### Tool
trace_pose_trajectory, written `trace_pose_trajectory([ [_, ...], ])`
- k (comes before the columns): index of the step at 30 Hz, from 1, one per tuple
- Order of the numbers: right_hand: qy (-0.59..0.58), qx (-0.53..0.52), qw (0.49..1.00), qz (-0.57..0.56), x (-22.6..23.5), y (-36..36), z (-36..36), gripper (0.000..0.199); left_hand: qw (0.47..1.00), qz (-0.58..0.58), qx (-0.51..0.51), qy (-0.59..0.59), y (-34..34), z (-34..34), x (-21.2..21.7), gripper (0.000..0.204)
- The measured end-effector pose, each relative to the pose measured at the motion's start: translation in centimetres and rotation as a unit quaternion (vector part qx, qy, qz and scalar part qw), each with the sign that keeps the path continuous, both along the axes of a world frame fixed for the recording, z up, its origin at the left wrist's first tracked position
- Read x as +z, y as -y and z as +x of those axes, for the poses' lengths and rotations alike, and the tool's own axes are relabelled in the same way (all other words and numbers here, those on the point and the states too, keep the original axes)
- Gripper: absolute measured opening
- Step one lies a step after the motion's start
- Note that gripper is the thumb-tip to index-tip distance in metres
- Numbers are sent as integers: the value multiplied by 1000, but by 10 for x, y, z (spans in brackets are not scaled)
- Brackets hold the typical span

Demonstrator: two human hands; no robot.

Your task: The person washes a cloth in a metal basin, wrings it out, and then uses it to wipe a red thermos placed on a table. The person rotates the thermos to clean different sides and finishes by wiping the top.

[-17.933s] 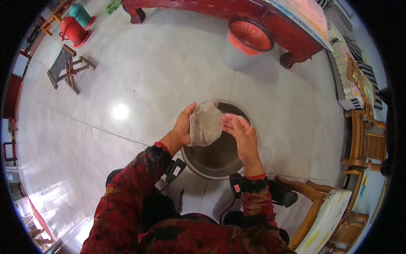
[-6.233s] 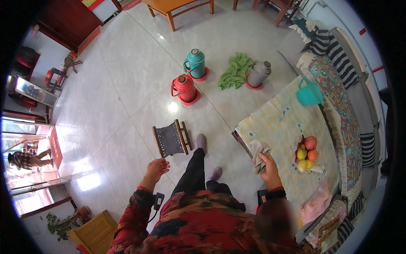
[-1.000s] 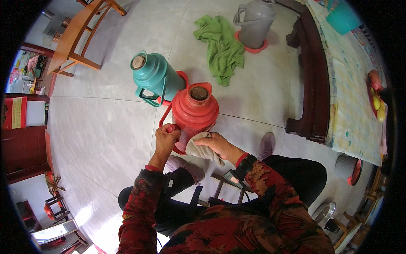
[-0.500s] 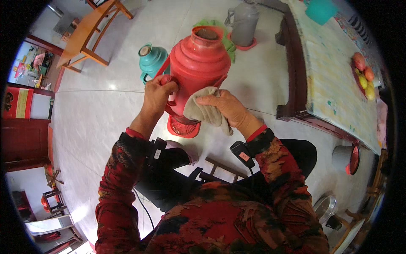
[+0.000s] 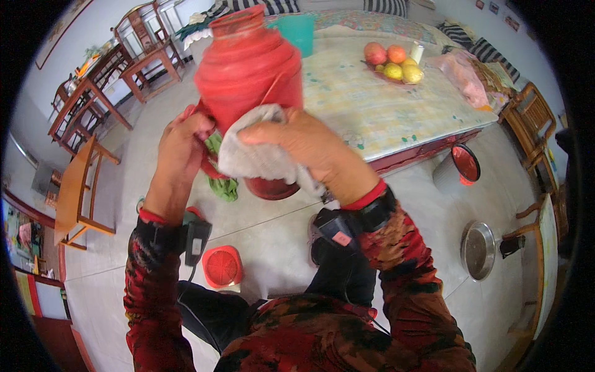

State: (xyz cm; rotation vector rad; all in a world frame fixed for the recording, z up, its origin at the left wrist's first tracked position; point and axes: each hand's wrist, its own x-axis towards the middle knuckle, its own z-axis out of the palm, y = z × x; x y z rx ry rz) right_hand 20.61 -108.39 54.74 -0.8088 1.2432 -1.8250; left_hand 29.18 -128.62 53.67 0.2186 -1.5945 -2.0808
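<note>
A red thermos flask (image 5: 251, 74) is held upright in the air above the floor, gripped at its handle side by the left hand (image 5: 180, 146), while a grey cloth (image 5: 257, 158) is pressed against its lower body by the clenched fingers (image 5: 273, 131) of the right hand (image 5: 307, 146).

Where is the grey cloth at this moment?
In the head view, the grey cloth is near the centre, pressed by the right hand against the lower side of the red thermos flask, which the left hand grips.
</note>
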Motion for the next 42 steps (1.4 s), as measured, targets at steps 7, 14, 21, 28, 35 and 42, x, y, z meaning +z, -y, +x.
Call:
trace_pose_trajectory([
  [7,-21,-76,996,29,29,-59,-72,33,996,14,-84,-27,-50,-117,17,8],
  [14,-21,-155,985,66,11,-93,-126,39,990,19,-138,-17,-85,-195,3,12],
  [21,-49,-167,980,95,-2,-102,-144,37,987,10,-159,-16,-86,-228,-15,13],
  [28,-58,-163,982,75,-11,-92,-139,32,983,34,-179,-18,-73,-233,-21,14],
  [35,-18,-151,988,16,-13,-87,-135,34,982,-20,-187,5,-72,-228,-13,9],
  [42,-10,-177,980,95,-41,-92,-134,32,866,-462,-157,113,-64,-217,2,32],
])
